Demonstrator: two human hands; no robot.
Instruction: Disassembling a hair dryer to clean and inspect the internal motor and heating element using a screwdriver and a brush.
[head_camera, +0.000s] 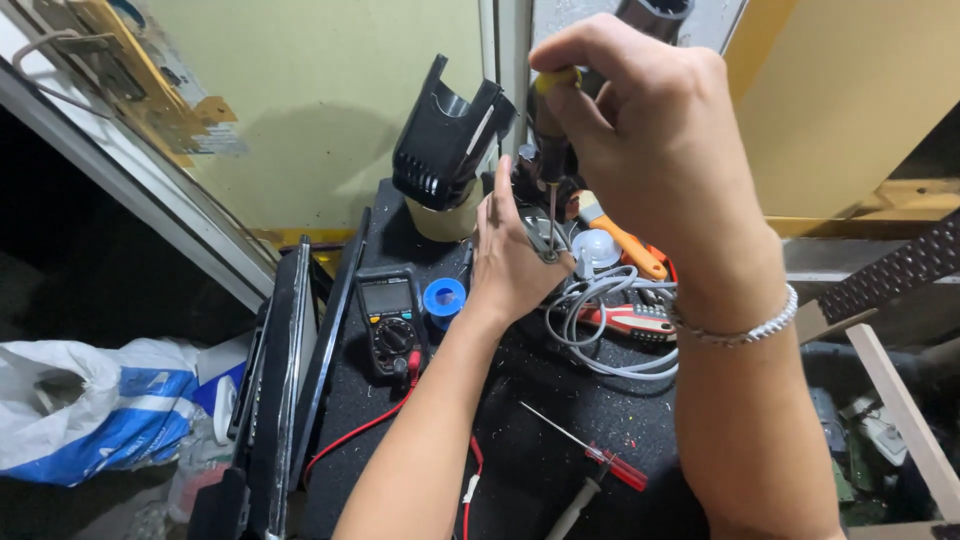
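My right hand (640, 130) is gripping a screwdriver (548, 140) with a yellow top, pointing its thin metal tip straight down. My left hand (510, 255) is pinching a small shiny metal part (545, 245) under that tip, over the black, speckled worktop (560, 400). A curly grey cable (600, 335) is lying just beside it. A black meter (390, 320) with a round dial and a blue tape roll (443, 297) are sitting to the left.
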